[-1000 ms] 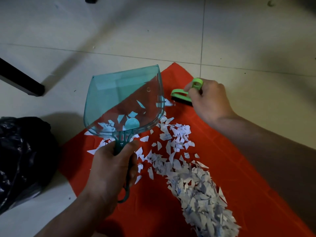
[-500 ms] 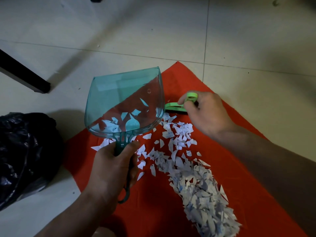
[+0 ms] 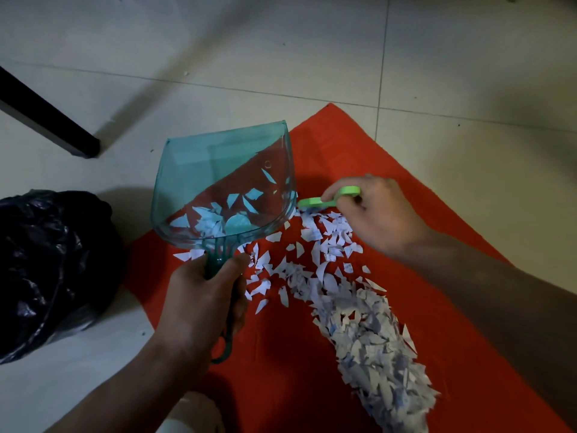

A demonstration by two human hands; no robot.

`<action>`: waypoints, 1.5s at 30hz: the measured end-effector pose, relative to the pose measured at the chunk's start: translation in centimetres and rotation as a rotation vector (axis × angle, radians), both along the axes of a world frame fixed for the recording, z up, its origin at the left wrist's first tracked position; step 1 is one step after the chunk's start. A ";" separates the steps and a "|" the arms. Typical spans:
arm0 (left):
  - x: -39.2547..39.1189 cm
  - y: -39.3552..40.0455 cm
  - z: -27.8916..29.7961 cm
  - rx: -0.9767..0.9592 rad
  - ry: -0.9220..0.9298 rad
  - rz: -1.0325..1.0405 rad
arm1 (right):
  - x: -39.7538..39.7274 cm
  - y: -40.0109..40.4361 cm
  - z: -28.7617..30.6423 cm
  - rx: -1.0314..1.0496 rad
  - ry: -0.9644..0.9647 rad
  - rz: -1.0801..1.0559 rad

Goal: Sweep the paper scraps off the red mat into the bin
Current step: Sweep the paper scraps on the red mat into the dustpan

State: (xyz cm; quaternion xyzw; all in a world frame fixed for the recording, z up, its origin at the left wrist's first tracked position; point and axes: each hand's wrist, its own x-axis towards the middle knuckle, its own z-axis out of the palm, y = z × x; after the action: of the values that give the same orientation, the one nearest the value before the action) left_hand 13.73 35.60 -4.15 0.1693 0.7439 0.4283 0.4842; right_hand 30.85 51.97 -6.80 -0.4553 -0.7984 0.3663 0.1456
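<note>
1. Red mat (image 3: 437, 245) lies on a pale tiled floor (image 3: 281, 42), filling the lower right of the frame, one corner pointing to upper centre.
2. White paper scraps (image 3: 368, 332) lie on the mat in a long band, thin and scattered at centre, thick and heaped toward the lower right.
3. My left hand (image 3: 203, 298), at lower centre, is closed around the handle of a clear teal dustpan (image 3: 224, 185). The pan is tilted, its mouth pointing away from me, and a few scraps sit in its base near the handle.
4. My right hand (image 3: 374, 214), at centre right, is clamped on a small green brush (image 3: 327, 198). The brush head sits just beside the pan's right edge, touching the far end of the scrap band.
5. A black bin bag (image 3: 53, 267) bulges at the left edge, well apart from the heap.
6. A dark furniture leg (image 3: 46, 120) crosses the upper left.
7. I judge the scraps very light, limp and easily scattered. They cannot be gripped well; short gentle strokes should push them into the pan, held by its stiff handle and kept level when carried to the bag.
</note>
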 end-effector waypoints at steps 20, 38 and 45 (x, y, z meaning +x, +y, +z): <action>0.8 -1.0 0.7 0.022 0.032 -0.052 | 2.6 -1.6 0.3 -0.019 0.055 -0.188; 1.6 -5.3 0.4 0.038 0.018 -0.036 | 4.7 -6.8 -0.4 -0.061 -0.008 -0.259; 2.7 -6.5 1.2 0.013 0.055 -0.072 | 6.7 -7.9 1.8 0.010 -0.043 -0.281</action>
State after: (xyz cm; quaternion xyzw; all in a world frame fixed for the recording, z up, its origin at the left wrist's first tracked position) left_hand 16.43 29.05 -2.91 0.2108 0.7476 0.4108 0.4773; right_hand 37.50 44.10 -5.00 -0.5696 -0.7315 0.3283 0.1807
